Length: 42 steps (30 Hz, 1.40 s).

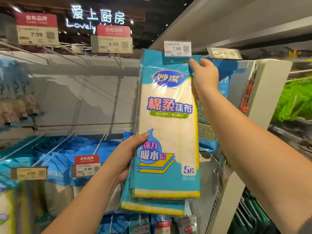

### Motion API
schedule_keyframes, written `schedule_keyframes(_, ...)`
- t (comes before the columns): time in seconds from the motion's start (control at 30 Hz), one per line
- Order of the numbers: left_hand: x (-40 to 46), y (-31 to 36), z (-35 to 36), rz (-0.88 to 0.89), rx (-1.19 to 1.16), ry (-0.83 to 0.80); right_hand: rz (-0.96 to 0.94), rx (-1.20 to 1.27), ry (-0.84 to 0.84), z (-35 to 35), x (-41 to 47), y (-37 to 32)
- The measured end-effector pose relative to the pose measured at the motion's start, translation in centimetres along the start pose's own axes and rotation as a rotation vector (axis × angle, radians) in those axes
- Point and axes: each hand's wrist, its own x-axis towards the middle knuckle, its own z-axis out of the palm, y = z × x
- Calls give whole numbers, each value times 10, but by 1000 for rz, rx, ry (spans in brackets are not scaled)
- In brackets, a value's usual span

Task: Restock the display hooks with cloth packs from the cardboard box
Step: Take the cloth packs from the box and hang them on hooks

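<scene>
Above the right hand (205, 73), a white price tag (177, 48) reading 7.99 hangs touching the top edge of the cloth packs (167, 125), and a slanted grey panel (219, 19) closes the space over it. Left of the left hand (125, 157) the white back wall (81, 92) is bare behind several long empty display hooks (99, 146), so there is open room on that side; below these hooks, blue packs (67, 154) fill the lower row. To the right of the right forearm stands a white upright post (266, 92), quite near. The cloth packs are held upright, long axis vertical, printed front facing the camera, header end at the top. The right hand pinches the upper right corner with curled fingers; the left hand grips the lower left edge, thumb on the front. The front pack is blue and cream with a yellow border, marked "5"; at least one more pack shows behind its bottom edge.
</scene>
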Motion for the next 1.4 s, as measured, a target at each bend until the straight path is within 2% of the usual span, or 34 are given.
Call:
schedule_keyframes(0.23, 4, 6, 12, 44, -6, 28, 62, 80, -52, 5, 17, -1)
schedule_keyframes(0.53, 5, 13, 16, 28, 6, 45, 255, 308, -57, 4, 24, 1)
schedule_keyframes(0.7, 5, 15, 19, 21, 18, 85, 343, 299, -53, 8, 25, -1)
schedule_keyframes(0.97, 18, 14, 20, -9, -19, 130, 158, -66, -64, -3, -8, 2)
schedule_keyframes(1.17, 31, 16, 23, -7, -44, 102, 49, -332, -261, -22, -80, 29)
schedule_keyframes(1.4, 30, 17, 8, 32, 3, 65, 23, -558, -403, -13, -77, 35)
